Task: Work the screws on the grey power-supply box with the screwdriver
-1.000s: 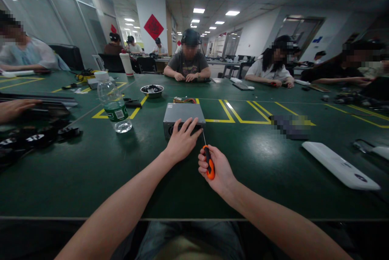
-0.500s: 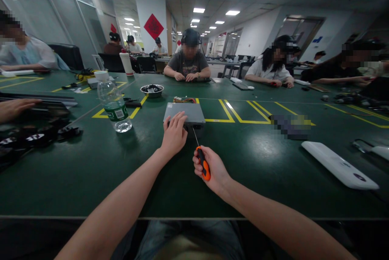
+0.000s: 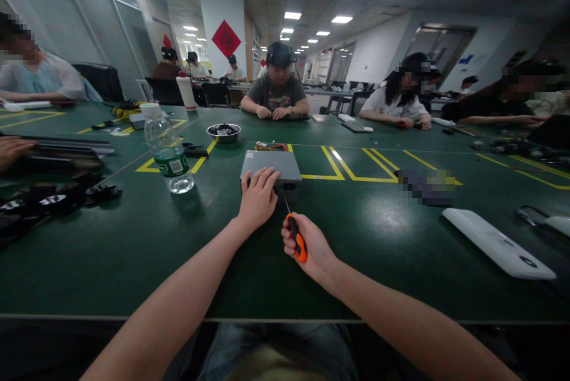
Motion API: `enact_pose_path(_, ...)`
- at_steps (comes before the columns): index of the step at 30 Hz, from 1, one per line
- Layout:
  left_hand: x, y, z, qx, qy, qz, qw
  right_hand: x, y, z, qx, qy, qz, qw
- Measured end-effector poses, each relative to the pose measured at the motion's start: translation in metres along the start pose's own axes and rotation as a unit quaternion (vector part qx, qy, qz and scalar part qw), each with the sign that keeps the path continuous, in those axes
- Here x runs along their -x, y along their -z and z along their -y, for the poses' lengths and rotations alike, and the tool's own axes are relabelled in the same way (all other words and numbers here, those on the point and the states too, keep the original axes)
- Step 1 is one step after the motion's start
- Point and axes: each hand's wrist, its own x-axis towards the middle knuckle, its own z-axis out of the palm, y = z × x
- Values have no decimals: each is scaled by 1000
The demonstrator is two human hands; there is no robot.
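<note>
My screwdriver (image 3: 297,240) is orange and black, the metal box (image 3: 279,160) before me plain grey, my bench (image 3: 378,268) dark green with stripes of yellow tape (image 3: 367,179), the bottle label (image 3: 171,164) green and white, and the bowl (image 3: 225,139) silver outside.

The left hand (image 3: 258,198) partly hides the front of the grey box (image 3: 276,162).

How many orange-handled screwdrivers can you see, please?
1: the screwdriver is in the right hand, its shaft pointing at the grey box. Others may be hidden.
</note>
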Motion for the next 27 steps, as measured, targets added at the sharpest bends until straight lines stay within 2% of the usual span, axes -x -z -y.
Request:
enact_pose_path(16,0,0,0,-3,-4,6,1000,-3,-2,-3,-31,23,-19,999)
enact_pose_path(23,-2,7,-3,33,26,-60,997,1,-3,-1,-43,-5,0,999)
enact_pose_path(25,-2,12,-5,73,37,-27,996,2,-2,0,-47,-21,14,999)
enact_pose_path(27,-2,15,-7,132,86,50,986,2,-2,0,-56,-30,26,998)
